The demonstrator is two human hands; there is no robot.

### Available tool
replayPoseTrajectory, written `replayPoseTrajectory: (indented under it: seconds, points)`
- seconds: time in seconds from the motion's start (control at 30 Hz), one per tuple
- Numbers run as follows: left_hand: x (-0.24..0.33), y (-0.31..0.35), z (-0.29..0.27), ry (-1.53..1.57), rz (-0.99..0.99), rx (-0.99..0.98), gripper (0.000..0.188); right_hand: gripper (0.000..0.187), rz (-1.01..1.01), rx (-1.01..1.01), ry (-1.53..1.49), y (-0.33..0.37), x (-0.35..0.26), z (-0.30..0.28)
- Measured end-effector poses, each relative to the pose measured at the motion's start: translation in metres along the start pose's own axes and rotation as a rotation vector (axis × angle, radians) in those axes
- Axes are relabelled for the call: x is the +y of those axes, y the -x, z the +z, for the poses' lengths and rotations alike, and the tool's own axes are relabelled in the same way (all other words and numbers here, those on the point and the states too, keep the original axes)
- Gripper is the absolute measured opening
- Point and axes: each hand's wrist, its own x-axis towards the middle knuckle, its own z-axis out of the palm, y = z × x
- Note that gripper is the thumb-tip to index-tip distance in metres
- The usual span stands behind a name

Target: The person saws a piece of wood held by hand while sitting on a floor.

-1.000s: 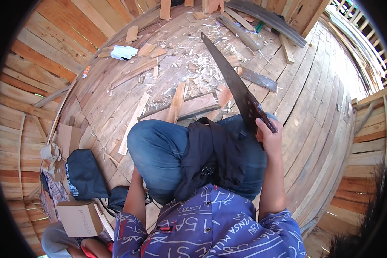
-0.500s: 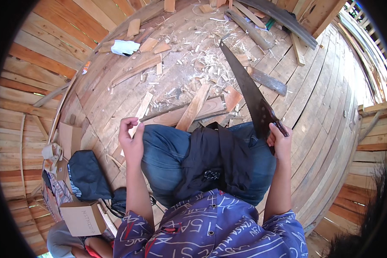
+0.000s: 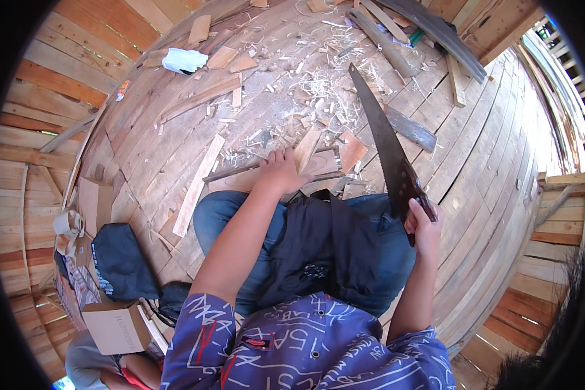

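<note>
While the right hand (image 3: 424, 224) grips the handsaw (image 3: 387, 146), the left hand (image 3: 281, 170) presses flat on the board (image 3: 315, 162).

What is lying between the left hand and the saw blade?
In the head view, a short wooden offcut lies on the plank floor between the left hand and the handsaw blade.

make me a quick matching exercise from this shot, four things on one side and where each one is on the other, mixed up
Things:
1. hand saw
2. left hand
3. cardboard box
4. white crumpled rag

Places:
A. lower left, beside the dark bag
B. far left of the plank floor
C. held up in the right hand
D. resting on the wood board ahead of the knees

Pairs: 1-C, 2-D, 3-A, 4-B
</note>
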Motion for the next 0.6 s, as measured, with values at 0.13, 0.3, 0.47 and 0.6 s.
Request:
replayPoseTrajectory:
  seconds: [0.13, 0.3, 0.47, 0.6]
  points:
    - [0.000, -0.010, 0.016, -0.024, 0.013, -0.009, 0.097, 0.033, -0.129, -0.042, 0.282, 0.001, -0.019, 0.017]
    - [-0.005, -0.033, 0.039, -0.098, -0.030, 0.025, 0.099, 0.034, -0.124, -0.149, 0.297, -0.024, -0.011, 0.044]
    - [0.002, -0.038, 0.036, -0.143, -0.063, -0.047, 0.104, 0.037, -0.197, -0.206, 0.389, -0.048, 0.005, 0.072]
    - [0.004, -0.037, 0.030, -0.173, -0.062, -0.070, 0.106, 0.038, -0.235, -0.225, 0.416, -0.063, 0.021, 0.087]
